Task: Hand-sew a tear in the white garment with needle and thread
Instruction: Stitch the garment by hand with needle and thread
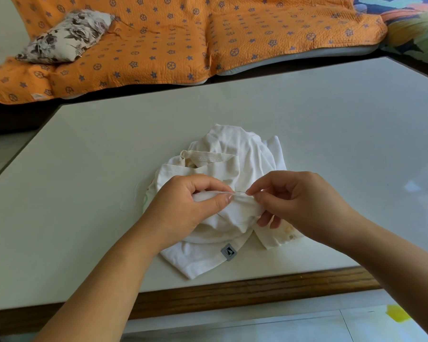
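A white garment [223, 183] lies bunched on a pale table [84, 169], just beyond the table's wooden near edge [232, 294]. A fold of it is pinched closed by the left hand [183, 206]. Just right of that fold, a needle [241, 192] is gripped between the closed fingertips of the right hand [304, 201]. Stitching appears under way; how much tear remains cannot be told. Left of the garment, loose thread [134, 196] trails. Bare tabletop is seen all around; beyond the garment, an orange quilted sofa cover [171, 40].

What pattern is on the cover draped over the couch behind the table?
Orange quilted cover printed with small purple-blue stars and wheel-like circles, seen in the head view.
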Motion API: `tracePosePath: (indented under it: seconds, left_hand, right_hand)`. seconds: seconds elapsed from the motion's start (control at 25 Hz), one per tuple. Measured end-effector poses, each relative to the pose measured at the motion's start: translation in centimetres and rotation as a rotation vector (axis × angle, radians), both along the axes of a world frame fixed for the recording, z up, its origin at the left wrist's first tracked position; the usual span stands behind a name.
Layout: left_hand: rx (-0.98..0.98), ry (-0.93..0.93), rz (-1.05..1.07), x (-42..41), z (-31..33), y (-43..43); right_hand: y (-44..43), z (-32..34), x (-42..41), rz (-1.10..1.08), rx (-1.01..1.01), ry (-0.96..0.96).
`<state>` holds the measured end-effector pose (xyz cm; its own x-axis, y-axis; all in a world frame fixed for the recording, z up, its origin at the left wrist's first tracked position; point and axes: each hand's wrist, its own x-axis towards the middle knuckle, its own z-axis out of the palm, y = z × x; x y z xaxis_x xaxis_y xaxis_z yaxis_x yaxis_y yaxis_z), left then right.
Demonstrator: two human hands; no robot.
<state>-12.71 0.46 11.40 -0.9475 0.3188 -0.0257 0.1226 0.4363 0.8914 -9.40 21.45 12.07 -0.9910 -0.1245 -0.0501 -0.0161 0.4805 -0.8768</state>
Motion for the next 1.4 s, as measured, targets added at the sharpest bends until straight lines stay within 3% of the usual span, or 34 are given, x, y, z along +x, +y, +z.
tracePosePath:
  seconds: [1.04,1.4]
  left_hand:
    - [0.019,-0.006,-0.044,-0.03,-0.16,-0.10]
    - [0.039,-0.101,-0.053,0.04,-0.35,0.51]
  right_hand:
    - [0.08,0.11,0.07,0.022,0.007,-0.030]
    - [-0.32,-0.48,-0.09,0.056,-0.164,-0.137]
